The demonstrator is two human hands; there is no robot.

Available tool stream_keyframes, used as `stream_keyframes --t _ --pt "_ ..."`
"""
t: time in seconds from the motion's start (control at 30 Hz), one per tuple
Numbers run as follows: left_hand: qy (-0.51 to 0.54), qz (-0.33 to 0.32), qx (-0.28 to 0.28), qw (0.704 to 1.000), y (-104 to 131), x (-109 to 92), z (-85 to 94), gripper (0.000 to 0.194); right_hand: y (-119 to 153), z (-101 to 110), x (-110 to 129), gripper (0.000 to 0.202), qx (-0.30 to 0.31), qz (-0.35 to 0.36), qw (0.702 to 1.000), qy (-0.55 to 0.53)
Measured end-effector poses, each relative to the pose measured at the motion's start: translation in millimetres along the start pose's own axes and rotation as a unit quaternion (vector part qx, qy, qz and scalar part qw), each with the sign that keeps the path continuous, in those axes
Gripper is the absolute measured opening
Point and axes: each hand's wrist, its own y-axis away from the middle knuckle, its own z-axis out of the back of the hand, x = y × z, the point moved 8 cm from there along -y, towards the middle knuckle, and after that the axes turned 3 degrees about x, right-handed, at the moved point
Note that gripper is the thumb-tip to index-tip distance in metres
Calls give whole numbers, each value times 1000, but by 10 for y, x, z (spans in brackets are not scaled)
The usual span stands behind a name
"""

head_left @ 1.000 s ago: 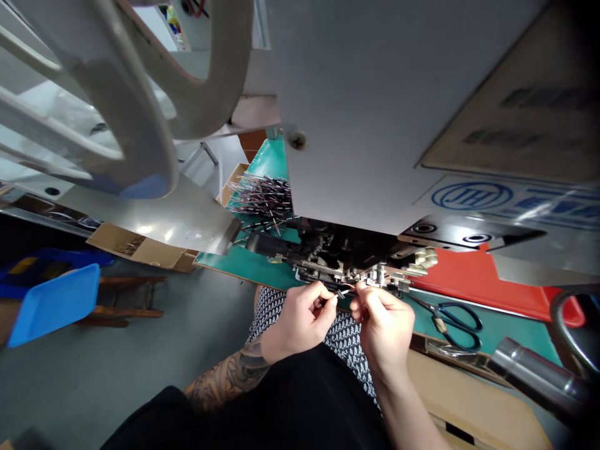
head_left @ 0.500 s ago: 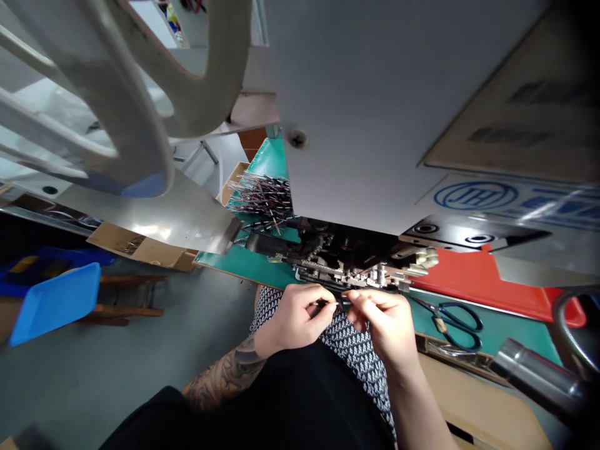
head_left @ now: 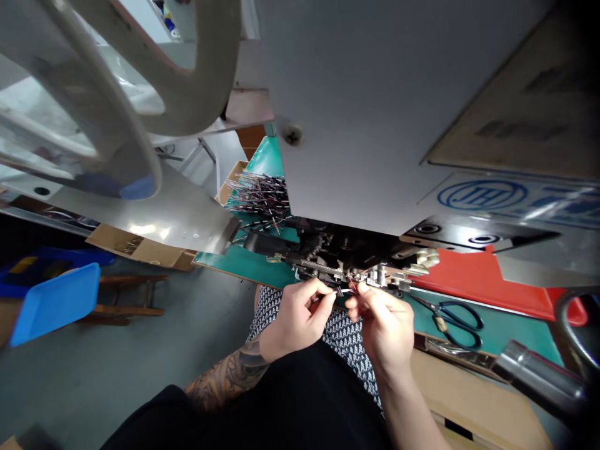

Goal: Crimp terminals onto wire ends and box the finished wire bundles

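Just in front of the machine's metal mechanism (head_left: 337, 269), my left hand (head_left: 302, 312) and my right hand (head_left: 385, 315) are close together. Thumb and forefinger of each are pinched on a thin wire (head_left: 347, 290), which spans the small gap between them. It looks white and red, with a small dark piece near the left fingertips. The wire ends inside my fingers are hidden. A heap of similar dark wires (head_left: 262, 199) lies on the green table top (head_left: 239, 265), beyond and left of my hands.
Overhead hangs the grey machine housing (head_left: 356, 125), with a curved handwheel (head_left: 201, 81) at left. Scissors (head_left: 457, 322) and a red tray (head_left: 469, 275) are to the right. A metal cylinder (head_left: 539, 375) juts in at lower right. A blue tray (head_left: 56, 306) and cardboard box (head_left: 154, 250) stand left.
My fingertips have risen slightly towards the mechanism and the right ones have shifted. More of the wire, with its red and white strands, now shows between my hands.
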Motion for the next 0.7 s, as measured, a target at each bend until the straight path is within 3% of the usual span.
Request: stream_keyframes --t 0.3,0.7 --pt "4 15 -35 999 19 15 3 17 7 -29 -10 39 11 27 998 62" --pt "10 13 -47 999 9 -32 17 16 51 -74 4 42 -16 24 998 50"
